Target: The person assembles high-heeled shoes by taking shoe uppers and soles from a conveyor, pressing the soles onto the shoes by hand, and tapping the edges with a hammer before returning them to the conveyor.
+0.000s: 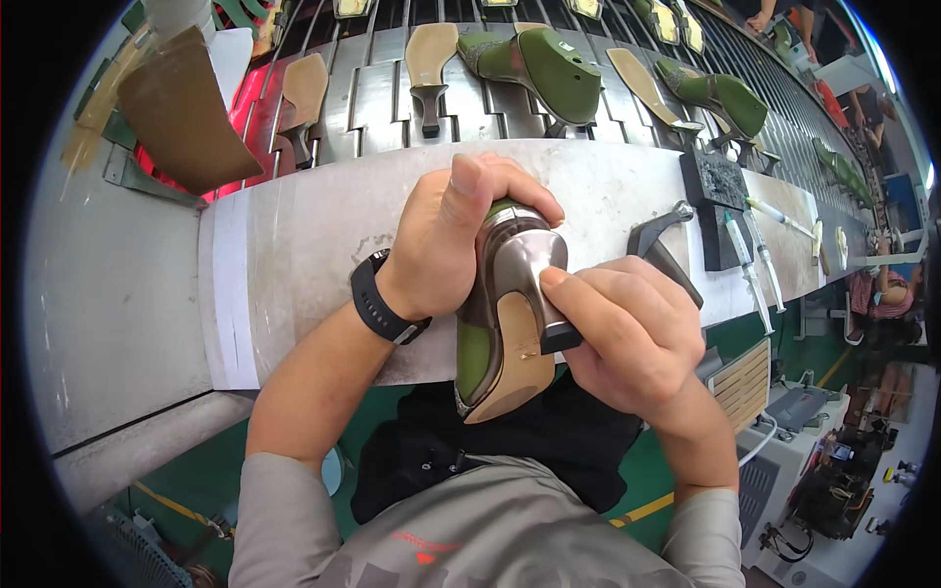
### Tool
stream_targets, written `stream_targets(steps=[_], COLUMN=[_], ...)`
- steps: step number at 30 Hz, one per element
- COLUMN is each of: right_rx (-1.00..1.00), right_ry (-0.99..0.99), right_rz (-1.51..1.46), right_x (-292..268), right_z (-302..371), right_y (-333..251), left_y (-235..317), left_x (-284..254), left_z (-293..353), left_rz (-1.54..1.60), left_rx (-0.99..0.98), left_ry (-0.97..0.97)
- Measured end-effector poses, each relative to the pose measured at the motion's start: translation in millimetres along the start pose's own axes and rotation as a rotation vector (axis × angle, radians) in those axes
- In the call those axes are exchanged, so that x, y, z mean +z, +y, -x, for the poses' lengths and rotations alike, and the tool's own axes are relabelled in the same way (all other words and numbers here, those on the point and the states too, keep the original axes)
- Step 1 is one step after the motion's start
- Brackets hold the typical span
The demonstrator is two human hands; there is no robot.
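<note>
1. Brown curved sheet (186, 118), stiff-looking, at the upper left, standing beside the conveyor of metal slats (377, 122).
2. Tan shoe sole with a dark heel (305, 86), lying on the conveyor; a second tan sole with a dark heel (429, 59) to its right.
3. Left hand (436, 235), black wristwatch (377, 304) at its wrist; fingers wrapped round the far end of the shoe, thumb raised.
4. Green and dark-brown shoe with a tan sole (524, 358), held sole up above the near edge of the pale grey bench (323, 235), toe towards the person's body; silver-grey heel (527, 260) tipped in black.
5. Green shoe last (559, 78), on the conveyor beyond the bench.
6. Right hand (632, 333), fingers folded, one fingertip touching the silver-grey heel; whether it grips underneath cannot be told.
7. Dark grey loose heel (667, 253), on the bench just beyond the right hand.
8. Black rough-topped block (718, 191), near the loose heel.
9. Slim clear syringes (749, 269), beside the block.
</note>
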State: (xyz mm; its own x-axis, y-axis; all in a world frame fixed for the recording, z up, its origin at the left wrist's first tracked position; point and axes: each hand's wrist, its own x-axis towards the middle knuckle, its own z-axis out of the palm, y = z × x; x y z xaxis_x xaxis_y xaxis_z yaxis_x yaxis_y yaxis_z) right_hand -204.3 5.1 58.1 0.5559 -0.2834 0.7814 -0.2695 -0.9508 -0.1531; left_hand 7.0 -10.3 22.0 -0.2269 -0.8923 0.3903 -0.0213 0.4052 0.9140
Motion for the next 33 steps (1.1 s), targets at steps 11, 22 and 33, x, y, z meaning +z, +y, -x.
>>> stream_targets(steps=[11, 22, 33], right_rx=[-0.062, -0.066, 0.446], right_ry=[0.077, 0.085, 0.03], right_rz=[-0.003, -0.003, -0.289], right_x=[17.6, 24.7, 31.4], right_z=[3.5, -1.0, -1.6], right_y=[9.7, 11.1, 26.9], left_y=[-1.3, -1.3, -9.1], left_x=[-3.4, -7.6, -17.0], left_z=[0.7, 2.6, -4.2], left_rz=[-0.006, -0.006, 0.455], left_rx=[0.029, 0.041, -0.194], left_ry=[-0.019, -0.03, 0.014])
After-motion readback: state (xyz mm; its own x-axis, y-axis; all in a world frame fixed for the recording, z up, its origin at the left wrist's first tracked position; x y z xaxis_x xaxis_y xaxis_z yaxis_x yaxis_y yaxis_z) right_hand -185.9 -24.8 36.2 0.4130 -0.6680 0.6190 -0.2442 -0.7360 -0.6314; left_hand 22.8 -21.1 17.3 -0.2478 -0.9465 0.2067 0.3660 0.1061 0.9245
